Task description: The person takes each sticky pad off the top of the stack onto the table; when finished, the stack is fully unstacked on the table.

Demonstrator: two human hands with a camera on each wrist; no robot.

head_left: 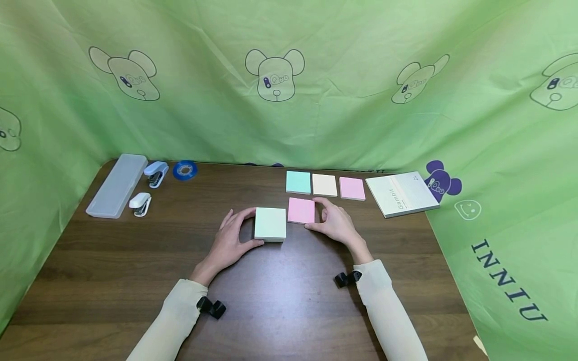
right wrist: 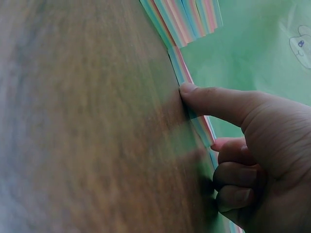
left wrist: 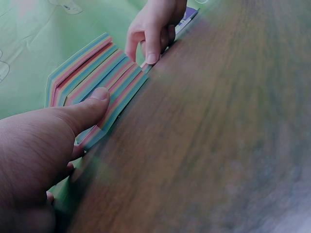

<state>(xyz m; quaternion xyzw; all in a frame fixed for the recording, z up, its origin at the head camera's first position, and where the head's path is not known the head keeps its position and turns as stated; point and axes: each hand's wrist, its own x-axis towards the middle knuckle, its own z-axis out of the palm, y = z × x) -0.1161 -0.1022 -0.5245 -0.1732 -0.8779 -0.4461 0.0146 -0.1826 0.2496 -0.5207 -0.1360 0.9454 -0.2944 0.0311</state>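
gripping a thick stack point(head_left: 270, 222) of sticky notes in the left hand point(head_left: 229, 240) — pale green on top, striped along the sides — with thumb and fingers bent around it. pinching a thin pink pad point(head_left: 300, 210) in the right hand point(head_left: 336, 223), just right of the stack, between thumb and index finger. lying behind on the wooden table point(head_left: 289, 321), in a row: a teal pad point(head_left: 298, 182), a cream pad point(head_left: 324, 185), another pink pad point(head_left: 352, 188), then a white book point(head_left: 401, 193). set at far left: a translucent case point(head_left: 117, 186), a blue stapler point(head_left: 156, 173), a white stapler point(head_left: 140, 203), blue tape point(head_left: 176, 170).
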